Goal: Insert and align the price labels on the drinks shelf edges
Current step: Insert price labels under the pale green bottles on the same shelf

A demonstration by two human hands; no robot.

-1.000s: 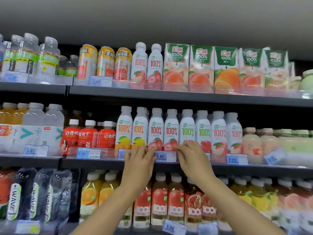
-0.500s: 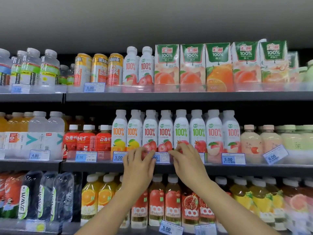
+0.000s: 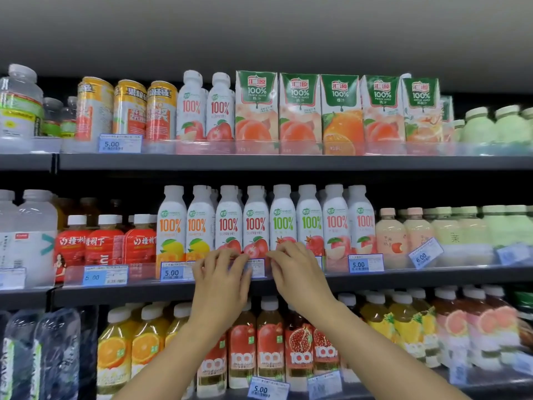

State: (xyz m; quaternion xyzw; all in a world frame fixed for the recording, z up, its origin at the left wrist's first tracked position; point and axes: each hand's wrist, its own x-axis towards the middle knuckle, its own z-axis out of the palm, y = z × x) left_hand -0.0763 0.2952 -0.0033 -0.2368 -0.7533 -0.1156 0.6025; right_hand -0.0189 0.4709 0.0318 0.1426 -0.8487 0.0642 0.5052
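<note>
Hands at the middle shelf edge [image 3: 403,280]. Left hand [image 3: 220,280] and right hand [image 3: 294,272] each pinch an upper corner of one price label [image 3: 257,267], fingertips closed on it; label sits between them in the clear strip, below the apple-juice bottles [image 3: 255,223]. Beside the left hand, another 5.00 label [image 3: 173,271].

The scene is evenly and brightly lit from above and in front. Deep shadow is seen behind the bottles under each shelf [image 3: 288,162]. Straight lines are bowed by wide-angle distortion, and both side edges are smeared by blur.
</note>
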